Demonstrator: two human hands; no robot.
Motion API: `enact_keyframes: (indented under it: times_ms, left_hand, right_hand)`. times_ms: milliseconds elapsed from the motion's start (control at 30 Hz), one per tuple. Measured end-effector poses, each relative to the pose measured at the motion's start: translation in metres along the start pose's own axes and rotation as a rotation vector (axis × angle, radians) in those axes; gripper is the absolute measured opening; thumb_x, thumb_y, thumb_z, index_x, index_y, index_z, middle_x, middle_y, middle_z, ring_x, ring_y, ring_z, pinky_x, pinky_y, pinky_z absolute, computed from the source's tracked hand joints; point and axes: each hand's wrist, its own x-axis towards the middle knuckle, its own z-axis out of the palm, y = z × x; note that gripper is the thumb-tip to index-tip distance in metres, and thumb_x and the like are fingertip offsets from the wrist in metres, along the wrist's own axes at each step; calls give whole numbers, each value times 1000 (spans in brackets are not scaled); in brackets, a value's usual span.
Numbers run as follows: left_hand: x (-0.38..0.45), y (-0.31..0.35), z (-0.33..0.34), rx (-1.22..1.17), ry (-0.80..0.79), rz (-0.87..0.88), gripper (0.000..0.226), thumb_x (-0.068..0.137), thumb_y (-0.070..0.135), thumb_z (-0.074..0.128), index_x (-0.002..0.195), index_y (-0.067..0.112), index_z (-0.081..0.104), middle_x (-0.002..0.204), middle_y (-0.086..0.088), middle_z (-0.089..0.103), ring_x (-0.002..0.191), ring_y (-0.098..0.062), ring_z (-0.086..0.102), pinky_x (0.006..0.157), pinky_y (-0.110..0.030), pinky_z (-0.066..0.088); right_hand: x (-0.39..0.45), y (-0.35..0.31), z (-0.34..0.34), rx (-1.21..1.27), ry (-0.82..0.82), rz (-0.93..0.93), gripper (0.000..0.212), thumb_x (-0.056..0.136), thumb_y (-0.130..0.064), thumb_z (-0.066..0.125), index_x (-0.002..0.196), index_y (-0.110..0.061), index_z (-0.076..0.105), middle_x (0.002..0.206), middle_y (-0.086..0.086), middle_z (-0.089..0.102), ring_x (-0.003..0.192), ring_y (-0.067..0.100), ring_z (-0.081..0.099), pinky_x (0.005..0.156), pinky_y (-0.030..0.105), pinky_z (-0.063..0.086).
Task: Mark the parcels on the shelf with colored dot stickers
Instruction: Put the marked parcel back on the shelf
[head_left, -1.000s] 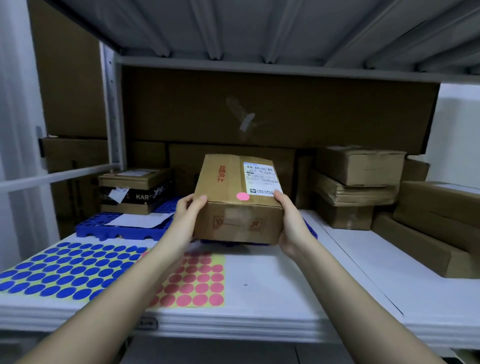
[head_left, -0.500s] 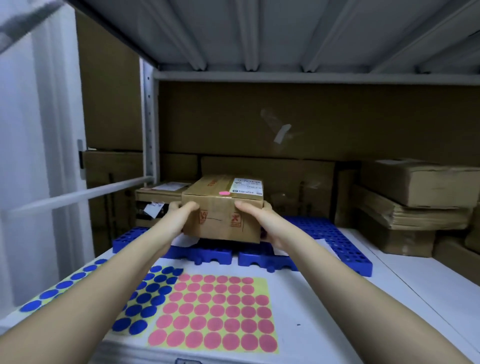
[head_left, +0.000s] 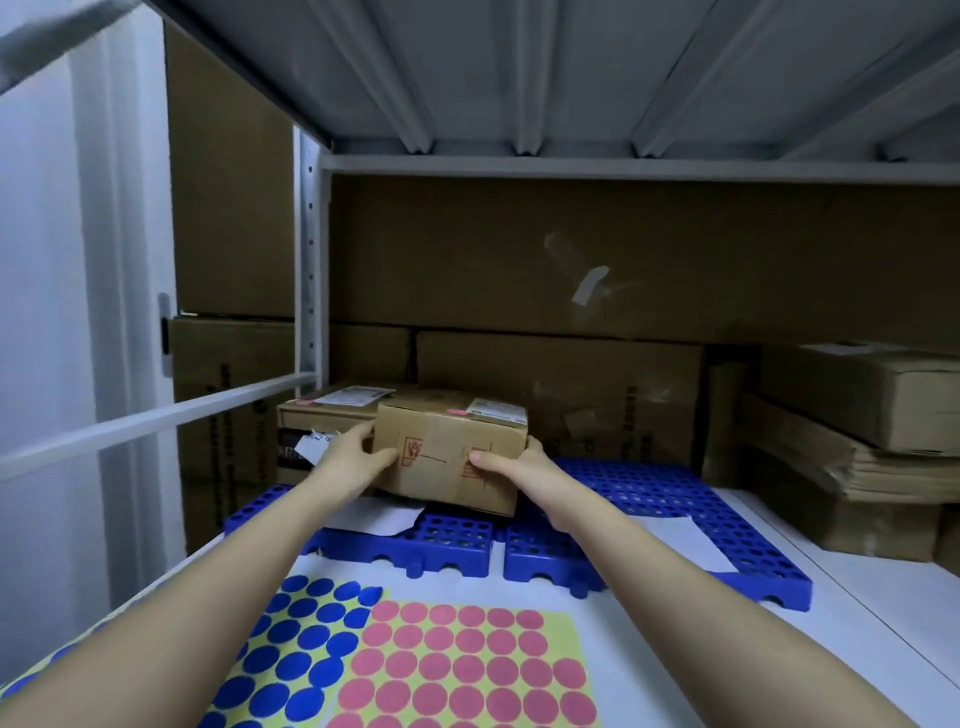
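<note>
**Two hands on a marked parcel, and a crooked landing waiting**

Both hands hold the small cardboard parcel (head_left: 451, 451) at the back left of the shelf (head_left: 857, 613). The left hand (head_left: 358, 457) curls its fingers round the box's left end, and the right hand (head_left: 511, 465) wraps the right end with the thumb pressed on the front face. A pink dot sticker (head_left: 457, 411) sits on the top, just beside the white shipping label (head_left: 496, 410), so this one looks marked already.

The box sits over the blue perforated pallet tiles (head_left: 670, 499), with its near bottom edge tilted and not flat. I cannot tell whether the far edge is down. Just to its left, touching or nearly so, stands another labelled carton (head_left: 324, 415) with a loose tag hanging off its front.

The trouble I would expect comes from that tilt. Let go now and the parcel may rock toward the tiles' near edge, where a loose white sheet (head_left: 382, 519) lies half under it and could slide. Pushed left too hard, it may shove the neighbouring carton or crease that tag.

Near the shelf's front edge lie the pink sticker sheet (head_left: 467, 670) and the blue sticker sheet (head_left: 296, 660). Both forearms pass low above them, and a dragging arm could lift dots or sweep a sheet off the front edge.
</note>
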Motion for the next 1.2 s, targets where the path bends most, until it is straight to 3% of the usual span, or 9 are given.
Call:
enact_keyframes:
  times_ms: [200,367,533,667,833,1000,1200]
  left_hand:
    - [2,-11,8,249,207,79,42,84,23,70,122,17,54,111,0,66,102,-20,62,86,-37,52]
    - [7,-17,12,267,278,104,34,84,21,71,110,17,50,85,6,56,84,-16,59,77,-36,52]
    - [9,-21,12,301,247,118,35,84,24,71,109,20,47,85,8,54,82,-14,58,73,-33,50]
    - [9,-22,12,316,210,111,41,83,25,71,116,20,47,94,7,54,89,-16,58,77,-36,50]
    - [11,-22,13,336,201,115,45,84,26,70,123,21,48,100,7,55,94,-16,58,81,-38,51]
    - [11,-23,12,362,202,128,45,84,24,69,124,21,48,102,8,54,92,-13,56,76,-34,51]
    - [9,-24,13,451,97,97,19,85,20,66,94,26,51,93,7,59,88,-13,58,79,-38,54]
  right_hand:
    - [19,10,0,-36,12,5,113,67,-39,86,151,-15,14,143,6,44,128,23,45,109,39,39]
    - [28,18,1,-62,43,-22,110,66,-38,86,150,-15,18,141,6,46,126,22,47,107,38,42]
    - [29,20,7,-120,119,-57,128,49,-57,83,151,-18,16,144,7,42,129,26,45,108,46,41]
    - [32,21,9,-192,180,-55,108,71,-48,80,151,-15,16,144,9,42,128,27,47,106,46,42]
    - [36,18,12,-398,263,-47,92,81,-52,70,149,-12,23,143,10,45,126,29,49,102,43,44]
    - [37,14,17,-511,277,-9,83,87,-51,62,148,-10,22,142,12,46,127,32,48,102,47,44]
    - [37,12,17,-532,266,13,83,88,-51,61,148,-10,21,144,12,44,128,33,47,102,47,44]
